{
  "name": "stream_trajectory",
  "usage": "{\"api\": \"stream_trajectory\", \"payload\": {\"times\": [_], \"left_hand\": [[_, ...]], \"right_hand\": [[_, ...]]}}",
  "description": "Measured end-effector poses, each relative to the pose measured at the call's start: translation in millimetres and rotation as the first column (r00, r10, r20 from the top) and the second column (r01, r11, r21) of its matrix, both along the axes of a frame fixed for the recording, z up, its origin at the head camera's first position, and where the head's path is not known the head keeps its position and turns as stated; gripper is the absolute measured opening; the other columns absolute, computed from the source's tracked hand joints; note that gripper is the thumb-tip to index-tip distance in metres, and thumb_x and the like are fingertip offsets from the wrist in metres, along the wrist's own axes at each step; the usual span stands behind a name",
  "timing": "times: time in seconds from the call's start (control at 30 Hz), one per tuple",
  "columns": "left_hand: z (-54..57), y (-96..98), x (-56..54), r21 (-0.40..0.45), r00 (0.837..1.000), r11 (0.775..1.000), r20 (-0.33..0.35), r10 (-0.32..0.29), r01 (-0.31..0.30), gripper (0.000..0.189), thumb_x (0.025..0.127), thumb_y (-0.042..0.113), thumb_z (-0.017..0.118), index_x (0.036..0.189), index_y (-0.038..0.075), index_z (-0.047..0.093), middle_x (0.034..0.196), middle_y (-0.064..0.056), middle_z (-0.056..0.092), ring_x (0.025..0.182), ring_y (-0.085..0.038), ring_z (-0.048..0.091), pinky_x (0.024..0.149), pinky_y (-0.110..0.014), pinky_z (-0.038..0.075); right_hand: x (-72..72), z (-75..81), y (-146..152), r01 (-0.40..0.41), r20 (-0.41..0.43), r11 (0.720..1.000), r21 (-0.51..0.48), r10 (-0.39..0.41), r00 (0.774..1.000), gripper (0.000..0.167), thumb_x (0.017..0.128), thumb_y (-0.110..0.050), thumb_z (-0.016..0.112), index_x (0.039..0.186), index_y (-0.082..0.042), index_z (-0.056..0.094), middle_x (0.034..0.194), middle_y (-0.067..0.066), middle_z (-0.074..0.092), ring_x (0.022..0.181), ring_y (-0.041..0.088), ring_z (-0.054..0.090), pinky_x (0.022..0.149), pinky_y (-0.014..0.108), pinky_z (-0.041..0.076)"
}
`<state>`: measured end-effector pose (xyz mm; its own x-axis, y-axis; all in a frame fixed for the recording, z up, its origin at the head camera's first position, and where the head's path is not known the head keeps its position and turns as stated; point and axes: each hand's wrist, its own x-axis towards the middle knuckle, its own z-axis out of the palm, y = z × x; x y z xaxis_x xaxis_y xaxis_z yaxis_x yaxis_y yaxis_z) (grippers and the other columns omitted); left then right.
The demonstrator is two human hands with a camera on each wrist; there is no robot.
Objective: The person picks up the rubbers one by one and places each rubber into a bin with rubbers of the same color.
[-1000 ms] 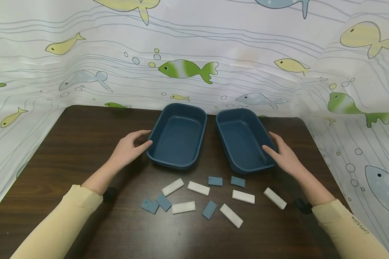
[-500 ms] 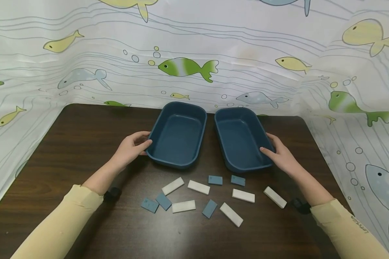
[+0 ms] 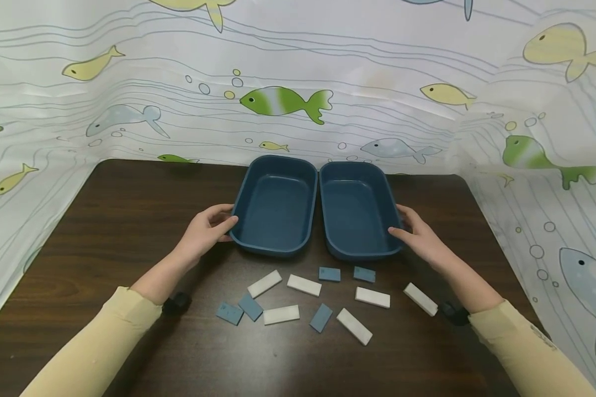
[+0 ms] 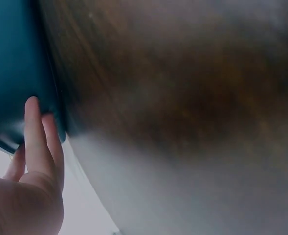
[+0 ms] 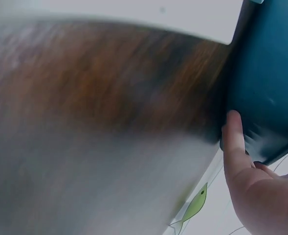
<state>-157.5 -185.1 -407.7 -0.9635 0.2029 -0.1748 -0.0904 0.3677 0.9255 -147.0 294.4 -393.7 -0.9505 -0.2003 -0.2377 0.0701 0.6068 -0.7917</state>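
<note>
Counts two smooth, round-cornered rectangles of blue: left tray (image 3: 274,215) at twelve o'clock, right tray (image 3: 358,220) at one, rims just beside each other. Pinches left tray's wall at nine o'clock with left grip (image 3: 203,231), thumb at rim, fingers outside; pinches right tray's wall at four o'clock with right grip (image 3: 423,237), likewise. Counts, towards six o'clock, six long white blocks (image 3: 304,285) and five shorter blue blocks (image 3: 320,318), all flat and oblong, scattered over dark, wood-grained bench (image 3: 144,220). Shows creased, fish-printed sheeting (image 3: 367,60) behind, past twelve o'clock.
</note>
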Motion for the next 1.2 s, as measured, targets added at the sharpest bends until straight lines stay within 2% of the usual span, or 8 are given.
{"api": "stream_trajectory", "payload": {"times": [0.13,0.33,0.7,0.8,0.97,1.07,1.2], "left_hand": [[-1.0,2.0,1.1,0.0,1.0,1.0,-0.004,0.004,-0.004,0.056,0.111,0.022,0.058,0.159,-0.002,0.041,0.141,-0.033,0.057,0.127,-0.041,0.064,0.088,-0.026,0.064],[-0.6,2.0,3.5,-0.004,1.0,1.0,-0.012,0.008,-0.008,0.056,0.111,0.021,0.058,0.159,-0.002,0.04,0.14,-0.033,0.057,0.127,-0.044,0.063,0.087,-0.026,0.064],[0.6,-0.9,7.3,0.017,1.0,1.0,0.005,0.023,-0.023,0.057,0.11,0.022,0.06,0.159,-0.002,0.04,0.143,-0.033,0.056,0.124,-0.037,0.066,0.086,-0.023,0.063],[0.9,-2.1,7.7,0.018,1.0,0.999,0.007,0.03,-0.031,0.058,0.11,0.022,0.06,0.158,-0.003,0.041,0.144,-0.033,0.055,0.122,-0.031,0.067,0.086,-0.021,0.062],[0.6,-3.9,7.8,0.031,0.999,0.998,0.007,0.045,-0.045,0.057,0.11,0.023,0.061,0.158,-0.003,0.042,0.143,-0.033,0.055,0.11,-0.013,0.069,0.085,-0.02,0.062],[0.4,-5.0,7.5,0.038,0.999,0.998,0.01,0.048,-0.049,0.058,0.11,0.023,0.061,0.158,-0.003,0.041,0.143,-0.033,0.055,0.105,-0.005,0.068,0.085,-0.02,0.062],[-1.1,-7.8,6.2,0.051,0.999,0.998,0.027,0.046,-0.047,0.06,0.11,0.024,0.061,0.159,-0.003,0.04,0.146,-0.033,0.053,0.103,-0.001,0.066,0.085,-0.018,0.061]], "right_hand": [[-0.4,-0.4,-5,-0.002,0.012,1.0,-0.02,0.002,1.0,0.076,0.11,-0.017,0.054,0.168,0.001,0.008,0.167,0.036,0.024,0.155,0.056,0.028,0.116,0.072,0.037],[-1.5,-0.2,-12,-0.026,0.013,0.997,-0.071,0.027,1.0,0.075,0.11,-0.014,0.054,0.168,0.001,0.009,0.165,0.036,0.03,0.149,0.053,0.038,0.108,0.066,0.048],[-10.0,-3.7,-15,-0.046,0.012,0.991,-0.129,0.048,0.999,0.074,0.108,-0.01,0.054,0.168,0.0,0.013,0.164,0.034,0.033,0.147,0.052,0.043,0.11,0.064,0.049],[-13.6,-5.2,-15,-0.056,0.009,0.989,-0.14,0.058,0.998,0.073,0.108,-0.01,0.055,0.167,0.001,0.014,0.163,0.035,0.034,0.146,0.052,0.044,0.109,0.061,0.051],[-19.8,-5.9,-15,-0.07,0.024,0.984,-0.165,0.075,0.997,0.073,0.107,-0.01,0.056,0.167,0.001,0.015,0.162,0.035,0.036,0.144,0.051,0.046,0.108,0.056,0.052],[-22.5,-5.6,-15,-0.069,0.041,0.982,-0.175,0.078,0.996,0.074,0.107,-0.01,0.056,0.168,-0.001,0.015,0.162,0.034,0.036,0.144,0.05,0.046,0.11,0.058,0.051],[-24.7,-5.5,-16,-0.066,0.057,0.98,-0.185,0.077,0.995,0.075,0.107,-0.01,0.057,0.168,-0.002,0.014,0.163,0.033,0.035,0.145,0.049,0.045,0.113,0.064,0.048]]}}
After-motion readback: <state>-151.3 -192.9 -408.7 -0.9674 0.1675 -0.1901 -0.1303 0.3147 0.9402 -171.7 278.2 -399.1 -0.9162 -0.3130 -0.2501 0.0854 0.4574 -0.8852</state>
